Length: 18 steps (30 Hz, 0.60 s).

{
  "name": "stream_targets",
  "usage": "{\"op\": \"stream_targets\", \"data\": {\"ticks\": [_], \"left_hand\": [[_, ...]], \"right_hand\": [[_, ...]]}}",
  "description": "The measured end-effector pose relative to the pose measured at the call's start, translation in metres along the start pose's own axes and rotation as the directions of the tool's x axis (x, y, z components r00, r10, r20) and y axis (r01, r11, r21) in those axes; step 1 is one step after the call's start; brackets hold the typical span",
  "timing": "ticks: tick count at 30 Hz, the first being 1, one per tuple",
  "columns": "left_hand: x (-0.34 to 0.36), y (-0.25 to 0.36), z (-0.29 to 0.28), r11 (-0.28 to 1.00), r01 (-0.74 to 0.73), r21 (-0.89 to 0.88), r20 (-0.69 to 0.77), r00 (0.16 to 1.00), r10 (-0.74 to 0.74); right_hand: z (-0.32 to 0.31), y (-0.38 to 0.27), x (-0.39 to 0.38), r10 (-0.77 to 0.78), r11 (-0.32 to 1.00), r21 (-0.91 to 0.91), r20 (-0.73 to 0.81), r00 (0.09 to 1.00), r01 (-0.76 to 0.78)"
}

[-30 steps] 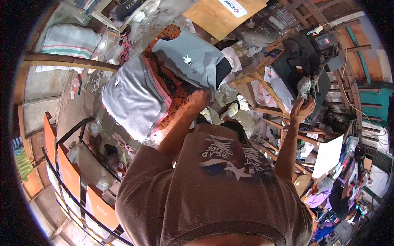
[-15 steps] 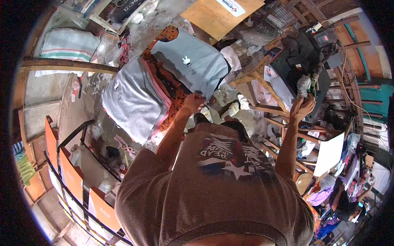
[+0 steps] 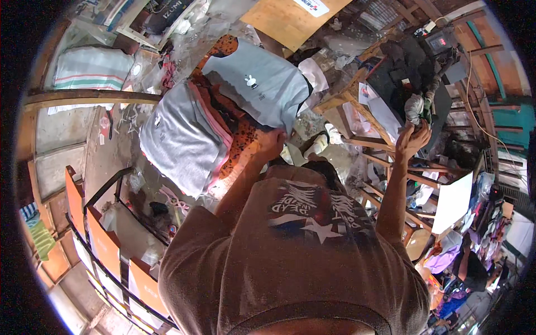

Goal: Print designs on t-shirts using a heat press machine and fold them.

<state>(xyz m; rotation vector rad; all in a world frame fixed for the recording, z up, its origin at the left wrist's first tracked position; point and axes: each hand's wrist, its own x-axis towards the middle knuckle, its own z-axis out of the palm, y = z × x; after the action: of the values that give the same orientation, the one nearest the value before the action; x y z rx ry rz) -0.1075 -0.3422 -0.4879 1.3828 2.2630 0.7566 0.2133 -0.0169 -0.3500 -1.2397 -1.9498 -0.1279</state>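
Note:
A light blue-grey cloth piece (image 3: 268, 84) with a small white rabbit print lies spread in front of me, over a patterned orange and black cloth (image 3: 245, 142). My left hand (image 3: 272, 143) is closed at its near edge, fingers curled on the fabric and partly hidden. To the left is a stack of light grey cloth pieces (image 3: 178, 139) with a pink layer along its side. Off to the right, my right hand (image 3: 414, 139) is wrapped around the end of a cloth-wrapped handle (image 3: 414, 109), which belongs to a dark machine (image 3: 391, 70).
A wooden frame (image 3: 357, 111) stands between the cloths and the machine. Brown board (image 3: 296, 25) lies at the far side. A curved black metal rack (image 3: 106, 268) is at lower left, a wooden beam (image 3: 89, 99) at left. Another person (image 3: 474, 268) is at lower right.
My left hand has shifted slightly nearer and right along the cloth edge, its fingers now more curled. My right hand stays on the handle. The view has shifted a little.

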Motion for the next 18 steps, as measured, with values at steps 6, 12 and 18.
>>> {"op": "stream_targets", "data": {"ticks": [6,12,18], "left_hand": [[0.021,0.022,-0.028,0.733,0.335,-0.592,0.237,0.942,-0.239],[0.037,0.005,-0.055,0.467,0.5,-0.729,0.277,0.84,-0.467],[0.079,-0.003,-0.097,-0.442,-0.19,-0.877,0.08,0.848,-0.524]], "right_hand": [[-0.003,-0.005,0.002,0.007,1.0,-0.024,0.0,1.0,-0.007],[0.0,0.002,0.0,-0.038,0.997,-0.064,-0.034,0.999,0.036],[0.0,0.012,0.0,-0.003,0.995,-0.096,-0.012,1.0,0.001]]}}
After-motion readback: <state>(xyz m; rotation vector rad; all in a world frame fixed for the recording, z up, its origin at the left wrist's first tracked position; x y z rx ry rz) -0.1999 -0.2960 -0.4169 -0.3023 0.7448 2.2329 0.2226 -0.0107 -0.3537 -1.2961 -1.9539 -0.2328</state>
